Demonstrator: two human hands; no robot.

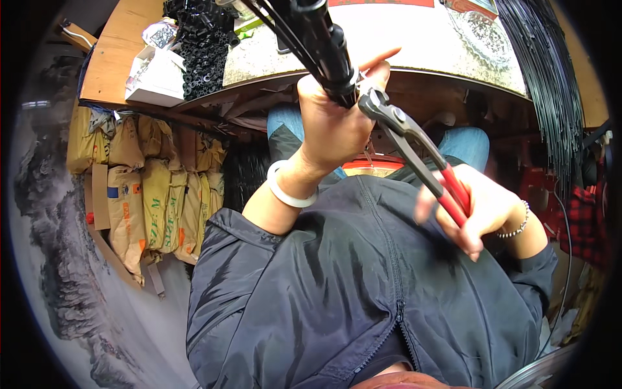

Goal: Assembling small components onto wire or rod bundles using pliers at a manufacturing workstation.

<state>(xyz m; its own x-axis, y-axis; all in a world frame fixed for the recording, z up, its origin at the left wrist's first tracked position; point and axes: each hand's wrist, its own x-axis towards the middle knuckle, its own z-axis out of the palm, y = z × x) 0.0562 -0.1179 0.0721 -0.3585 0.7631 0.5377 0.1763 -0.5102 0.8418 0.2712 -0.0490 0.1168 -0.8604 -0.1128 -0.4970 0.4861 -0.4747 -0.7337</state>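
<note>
Before you spreads the table. A black shaft slants over its edge, clamped in your left hand. Your right hand wraps the red-handled pliers, their tips at the shaft's near end (whether they bite, I cannot tell). You seem to be working that end; next calls for a steady shaft.
</note>
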